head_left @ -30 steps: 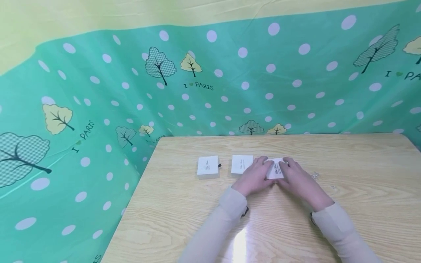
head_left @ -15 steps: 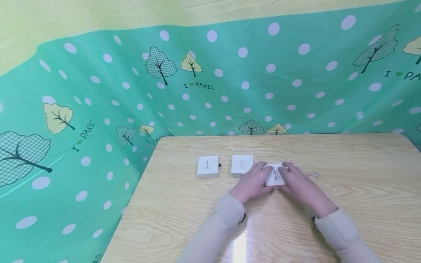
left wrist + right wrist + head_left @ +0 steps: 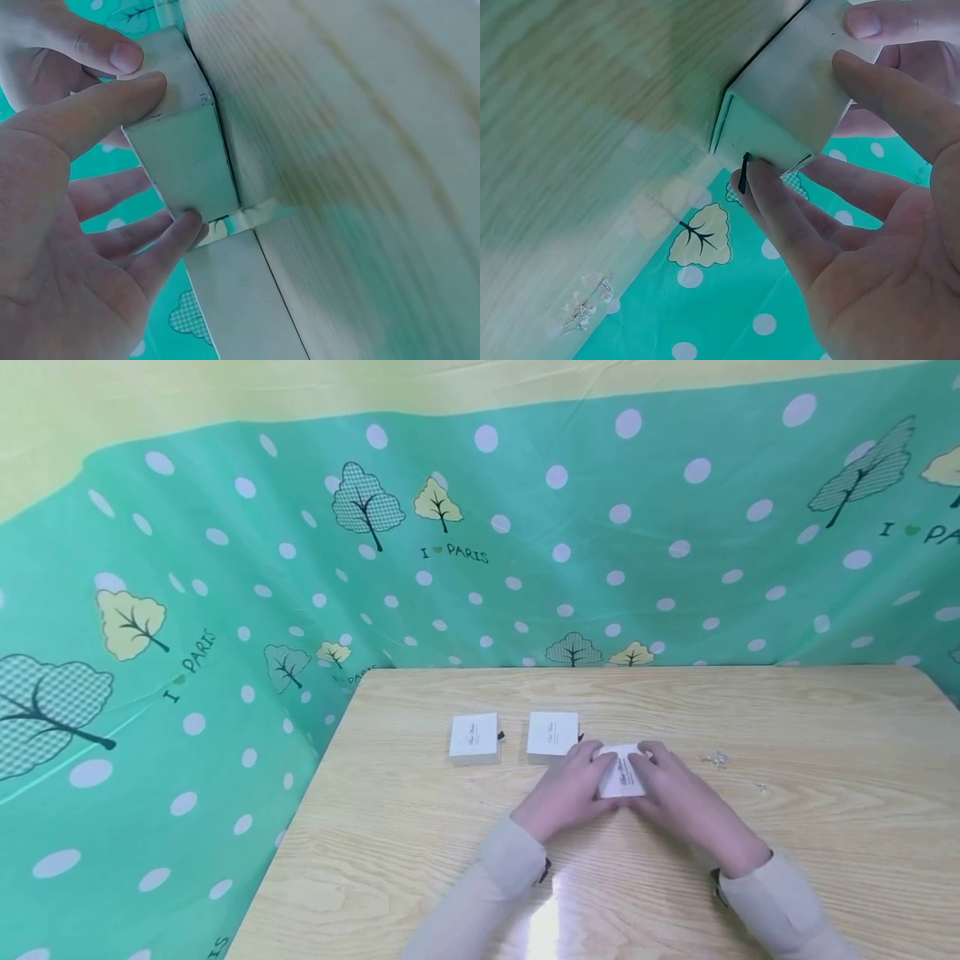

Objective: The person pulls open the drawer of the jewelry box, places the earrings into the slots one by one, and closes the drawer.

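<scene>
Left hand [image 3: 572,789] and right hand [image 3: 681,797] grip the small white box [image 3: 622,781] from either side, down at four o'clock in the head view! A right fingertip [image 3: 765,178] rests at the black tab [image 3: 745,171], so a stray tug could slide the box open; an uneven squeeze might let it slip. A second box [image 3: 552,732] sits close at its ten o'clock, knockable if the left drifts. Glittery trinkets [image 3: 717,760] (tiny, easily swept off by a wrist) lie at its three on the surface [image 3: 375,852].
</scene>
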A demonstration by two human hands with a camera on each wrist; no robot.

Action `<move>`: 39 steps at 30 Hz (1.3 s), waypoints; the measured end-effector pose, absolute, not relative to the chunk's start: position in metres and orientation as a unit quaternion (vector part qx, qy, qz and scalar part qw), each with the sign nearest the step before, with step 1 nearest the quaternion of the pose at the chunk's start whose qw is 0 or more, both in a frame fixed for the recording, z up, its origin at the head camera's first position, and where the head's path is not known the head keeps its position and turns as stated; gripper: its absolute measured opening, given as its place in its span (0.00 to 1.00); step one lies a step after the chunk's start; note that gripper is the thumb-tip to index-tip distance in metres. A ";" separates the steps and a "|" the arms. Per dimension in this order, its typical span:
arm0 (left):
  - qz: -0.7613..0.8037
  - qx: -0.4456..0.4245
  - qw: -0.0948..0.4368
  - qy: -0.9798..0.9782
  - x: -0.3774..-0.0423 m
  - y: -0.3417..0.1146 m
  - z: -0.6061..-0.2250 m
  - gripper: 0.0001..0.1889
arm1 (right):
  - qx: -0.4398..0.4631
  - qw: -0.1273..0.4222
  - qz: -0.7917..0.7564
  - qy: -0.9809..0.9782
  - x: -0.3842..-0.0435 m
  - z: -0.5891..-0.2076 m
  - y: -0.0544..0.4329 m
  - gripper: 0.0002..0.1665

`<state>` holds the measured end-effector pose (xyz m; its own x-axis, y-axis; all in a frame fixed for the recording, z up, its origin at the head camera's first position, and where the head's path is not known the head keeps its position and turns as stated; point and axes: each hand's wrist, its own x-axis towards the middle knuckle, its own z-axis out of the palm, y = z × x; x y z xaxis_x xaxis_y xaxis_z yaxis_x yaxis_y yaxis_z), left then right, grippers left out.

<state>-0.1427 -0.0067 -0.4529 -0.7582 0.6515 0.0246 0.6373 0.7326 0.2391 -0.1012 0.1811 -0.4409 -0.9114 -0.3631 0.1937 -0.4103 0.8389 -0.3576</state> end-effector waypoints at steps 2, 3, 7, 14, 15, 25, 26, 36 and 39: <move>0.113 0.349 0.025 0.930 -0.141 -0.009 -0.453 0.37 | 0.198 0.055 0.201 -0.958 -0.100 -0.441 0.180 0.35; 0.112 0.350 0.023 0.930 -0.141 -0.010 -0.453 0.37 | 0.196 0.053 0.202 -0.958 -0.100 -0.441 0.179 0.35; 0.111 0.353 0.019 0.929 -0.139 -0.014 -0.453 0.37 | 0.194 0.050 0.207 -0.958 -0.097 -0.441 0.177 0.36; 0.109 0.358 0.021 0.927 -0.135 -0.020 -0.451 0.37 | 0.197 0.050 0.199 -0.959 -0.092 -0.441 0.171 0.37; 0.110 0.359 0.021 0.927 -0.134 -0.020 -0.451 0.37 | 0.199 0.052 0.198 -0.959 -0.092 -0.441 0.171 0.37; 0.107 0.368 0.017 0.924 -0.127 -0.027 -0.451 0.37 | 0.213 0.067 0.191 -0.956 -0.086 -0.441 0.167 0.36; 0.105 0.369 0.016 0.923 -0.127 -0.027 -0.450 0.37 | 0.216 0.070 0.191 -0.955 -0.086 -0.441 0.167 0.35; 0.104 0.375 0.019 0.921 -0.121 -0.034 -0.450 0.37 | 0.219 0.067 0.203 -0.952 -0.081 -0.439 0.163 0.36; 0.110 0.369 0.025 0.922 -0.121 -0.038 -0.451 0.37 | 0.222 0.068 0.209 -0.950 -0.081 -0.439 0.161 0.37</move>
